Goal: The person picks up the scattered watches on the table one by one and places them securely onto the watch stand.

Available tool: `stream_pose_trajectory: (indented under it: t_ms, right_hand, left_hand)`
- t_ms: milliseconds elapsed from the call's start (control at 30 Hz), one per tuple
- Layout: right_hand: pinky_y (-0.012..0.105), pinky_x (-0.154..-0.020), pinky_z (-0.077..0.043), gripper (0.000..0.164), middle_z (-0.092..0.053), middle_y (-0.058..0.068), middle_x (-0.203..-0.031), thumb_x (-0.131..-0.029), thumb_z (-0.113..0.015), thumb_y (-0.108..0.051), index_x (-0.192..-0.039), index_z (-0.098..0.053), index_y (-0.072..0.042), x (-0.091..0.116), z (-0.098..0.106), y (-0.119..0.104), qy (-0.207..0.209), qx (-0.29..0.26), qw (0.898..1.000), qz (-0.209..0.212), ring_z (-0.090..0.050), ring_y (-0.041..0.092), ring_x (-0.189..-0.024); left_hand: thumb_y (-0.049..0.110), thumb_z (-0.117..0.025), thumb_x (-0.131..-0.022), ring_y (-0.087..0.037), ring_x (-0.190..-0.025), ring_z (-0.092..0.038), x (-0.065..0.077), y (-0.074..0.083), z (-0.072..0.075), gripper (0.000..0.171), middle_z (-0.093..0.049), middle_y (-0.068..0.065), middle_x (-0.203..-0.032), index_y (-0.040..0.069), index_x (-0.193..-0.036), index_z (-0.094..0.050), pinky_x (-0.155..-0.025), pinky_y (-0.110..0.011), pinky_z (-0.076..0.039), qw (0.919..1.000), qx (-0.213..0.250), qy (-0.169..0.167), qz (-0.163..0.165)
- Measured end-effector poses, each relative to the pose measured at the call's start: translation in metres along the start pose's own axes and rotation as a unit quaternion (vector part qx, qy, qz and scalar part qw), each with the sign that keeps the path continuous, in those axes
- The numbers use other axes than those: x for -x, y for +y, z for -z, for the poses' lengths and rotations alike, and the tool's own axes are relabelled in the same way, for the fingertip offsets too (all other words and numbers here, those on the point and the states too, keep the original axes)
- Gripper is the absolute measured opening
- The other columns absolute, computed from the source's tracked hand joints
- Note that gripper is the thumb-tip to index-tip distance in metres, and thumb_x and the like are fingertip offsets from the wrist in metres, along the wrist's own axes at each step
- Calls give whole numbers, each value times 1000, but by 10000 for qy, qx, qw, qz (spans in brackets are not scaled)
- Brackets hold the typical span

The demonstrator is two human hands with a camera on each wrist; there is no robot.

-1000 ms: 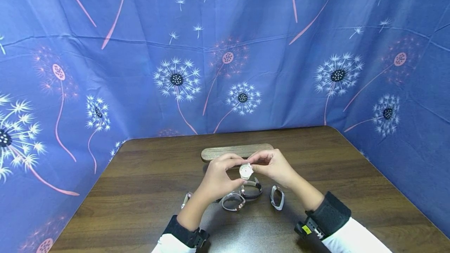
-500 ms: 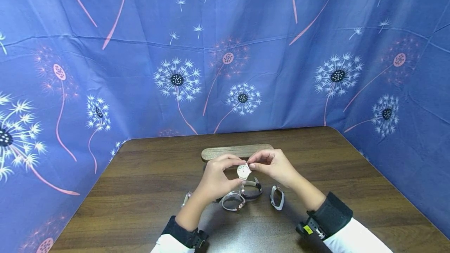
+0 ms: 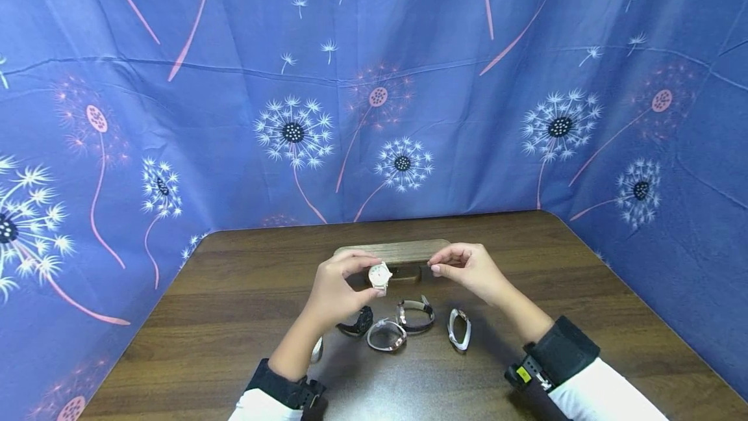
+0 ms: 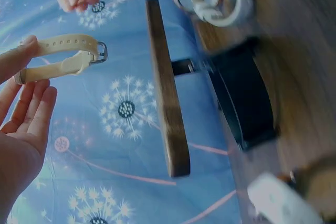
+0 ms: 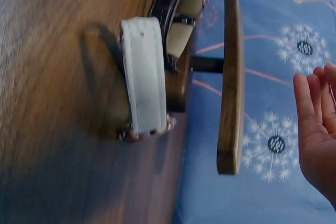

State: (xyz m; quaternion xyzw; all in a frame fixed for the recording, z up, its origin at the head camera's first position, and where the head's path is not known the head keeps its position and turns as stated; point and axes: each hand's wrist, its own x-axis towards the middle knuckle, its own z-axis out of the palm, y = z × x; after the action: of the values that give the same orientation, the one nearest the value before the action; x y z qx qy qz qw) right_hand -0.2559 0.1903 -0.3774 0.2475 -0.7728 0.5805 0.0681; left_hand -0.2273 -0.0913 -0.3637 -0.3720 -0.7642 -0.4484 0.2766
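My left hand (image 3: 336,288) holds a cream wristwatch (image 3: 379,275) between thumb and fingers, its pale dial facing the head camera. In the left wrist view, the buckled strap (image 4: 73,65) forms a loop sticking out from the fingertips. My right hand (image 3: 470,271) is off to the right of the watch, fingers loosely bent and nothing seen in them. Behind both hands stands a T-shaped wooden display stand (image 3: 390,252), a bar on a dark post over a wooden base (image 3: 407,274).
On the brown table (image 3: 234,304) lie a black watch (image 3: 363,321), a white-strapped watch (image 3: 386,335), a dark-strapped watch (image 3: 416,327) and another white watch (image 3: 459,331). One more pale watch (image 3: 317,351) is partly hidden by the left wrist. A blue dandelion-print cloth (image 3: 479,148) hangs behind.
Both hands were together at the watch; now the right hand has let go and moved right. The left hand has carried the watch to the left, uncovering the black watch and the stand's base.
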Motion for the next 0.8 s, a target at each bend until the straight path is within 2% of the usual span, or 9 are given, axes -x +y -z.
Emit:
stream_pose_trajectory:
  t_ms: [100,333,467,667,800]
  right_hand:
    - [27,-68,-58,13,-73,11,-87,-85,-72,0,-95,-70,7,0,7,3,111,80,9999,-54,-70,13,-75]
    - [24,-64,-57,15,-72,17,-86,-85,-73,1,-95,-68,10,1,22,9,418,86,9991,10,-70,13,-73]
    - [25,-66,-58,16,-71,19,-87,-85,-72,1,-96,-67,12,2,25,13,403,17,9992,24,-70,14,-74]
    - [25,-65,-58,14,-73,10,-83,-85,-71,3,-95,-67,12,2,32,19,500,-3,9987,-57,-71,18,-73]
    - [24,-65,-57,15,-71,19,-87,-85,-71,3,-96,-67,12,1,36,24,571,85,9983,-116,-70,14,-71]
  left_hand:
    - [-1,-92,-58,-20,-105,-64,4,-5,9,49,-71,-2,-108,4,-104,-74,-88,-29,-54,10000,-42,52,30]
    - [0,-92,-56,-20,-106,-66,16,-15,29,51,-72,0,-107,6,-104,-75,-97,-32,-49,9977,-586,71,337]
    - [-1,-93,-54,-19,-102,-67,24,-19,40,51,-72,2,-104,6,-101,-76,-91,-32,-52,9952,-801,184,522]
    - [0,-92,-57,-13,-94,-67,33,-27,57,49,-72,2,-106,7,-103,-75,-82,-34,-56,9914,-861,260,951]
    - [-3,-91,-59,-15,-93,-68,35,-33,66,49,-71,-3,-107,4,-104,-74,-80,-34,-58,9910,-712,336,1086]
